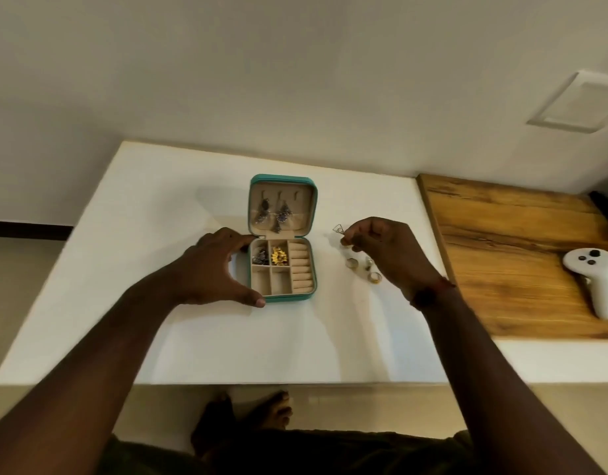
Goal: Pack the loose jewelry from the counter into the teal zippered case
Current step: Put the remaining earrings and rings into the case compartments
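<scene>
The teal zippered case (313,269) lies open on the white counter (158,269), lid flat behind the tray. Dark earrings (282,211) hang in the lid. One tray compartment holds a dark piece (260,257), and the one beside it holds a gold piece (279,257). My left hand (217,269) spans the case's left side, thumb at the front corner and fingers at the hinge. My right hand (381,250) hovers right of the case, pinching a thin silver triangular earring (338,230). Three rings (351,263) (368,262) (375,277) lie on the counter under that hand.
A wooden board (501,255) covers the counter's right part, with a white game controller (594,279) lying on it. The wall runs right behind the counter. My bare feet (247,419) show below the counter's front edge.
</scene>
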